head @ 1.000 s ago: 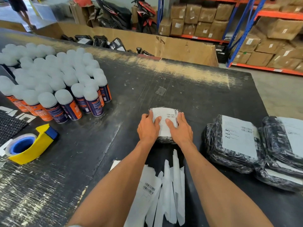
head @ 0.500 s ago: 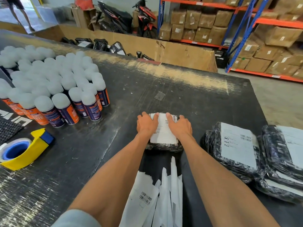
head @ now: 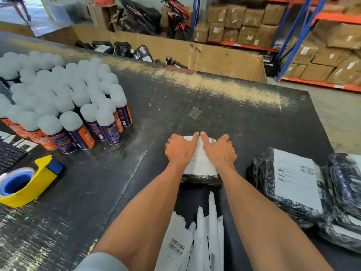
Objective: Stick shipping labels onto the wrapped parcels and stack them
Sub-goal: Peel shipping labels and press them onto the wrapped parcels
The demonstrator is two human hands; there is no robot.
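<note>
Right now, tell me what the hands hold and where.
Both hands, left and right, grip the black-wrapped parcel by its far corners, thumbs pressing its white shipping label.

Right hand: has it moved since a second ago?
Yes. The right hand, gripping the wrapped parcel, slid its thumb along the shipping label away from the person, toward the clear tape scrap.

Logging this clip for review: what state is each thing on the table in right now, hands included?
Left hand: grips the parcel's left side, thumb on the label.
Right hand: grips its right side, thumb on the label.
Parcel: on the table, label on top.
Label: lying flat on the parcel.
Labelled parcels: piled at right.
Tape dispenser: idle, untouched.
Spray cans: upright, capped.
</note>
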